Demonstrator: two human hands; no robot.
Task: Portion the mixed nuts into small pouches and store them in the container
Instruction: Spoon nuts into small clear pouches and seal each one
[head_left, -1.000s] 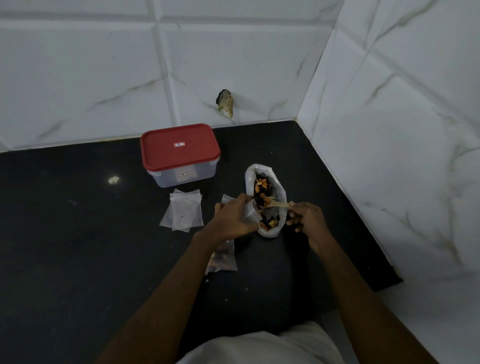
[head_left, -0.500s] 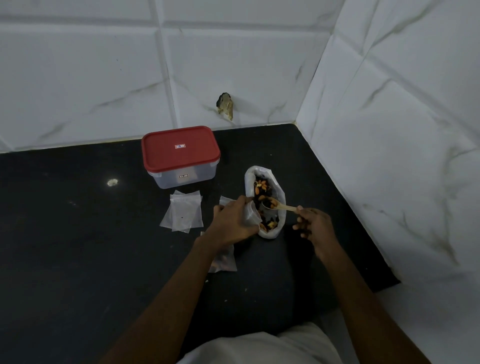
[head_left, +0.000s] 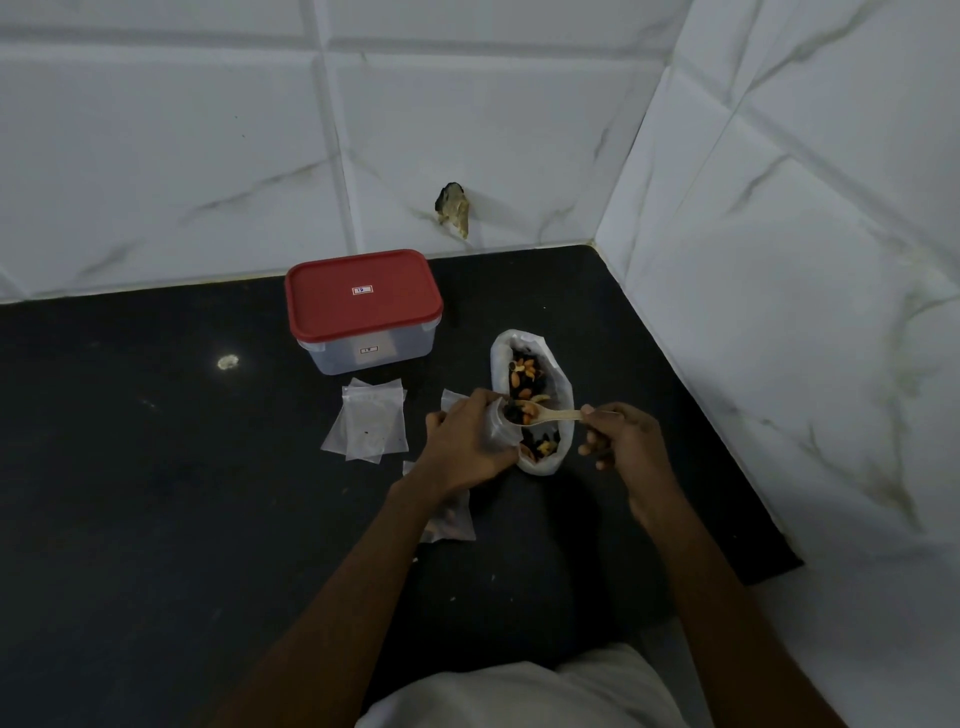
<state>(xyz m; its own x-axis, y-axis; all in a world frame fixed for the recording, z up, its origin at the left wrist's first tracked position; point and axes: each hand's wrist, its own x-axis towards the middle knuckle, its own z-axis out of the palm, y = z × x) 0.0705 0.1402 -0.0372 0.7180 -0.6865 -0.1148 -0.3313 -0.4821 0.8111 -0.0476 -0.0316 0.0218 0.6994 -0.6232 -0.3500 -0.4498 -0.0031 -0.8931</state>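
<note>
Two hands: left hand (head_left: 465, 441) grips clear film pouch (head_left: 496, 428), right hand (head_left: 626, 441) pinches pale wooden spoon (head_left: 558, 414) heaped with mixed nuts (head_left: 522, 412), brown and black, over white plastic bag (head_left: 563, 400) near black counter (head_left: 156, 493) right edge.

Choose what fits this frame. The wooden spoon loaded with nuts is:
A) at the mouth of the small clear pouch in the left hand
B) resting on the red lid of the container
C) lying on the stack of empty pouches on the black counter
A: the right hand grips the pale wooden spoon, whose loaded bowl sits at the opening of the small clear plastic pouch held by the left hand.
</note>
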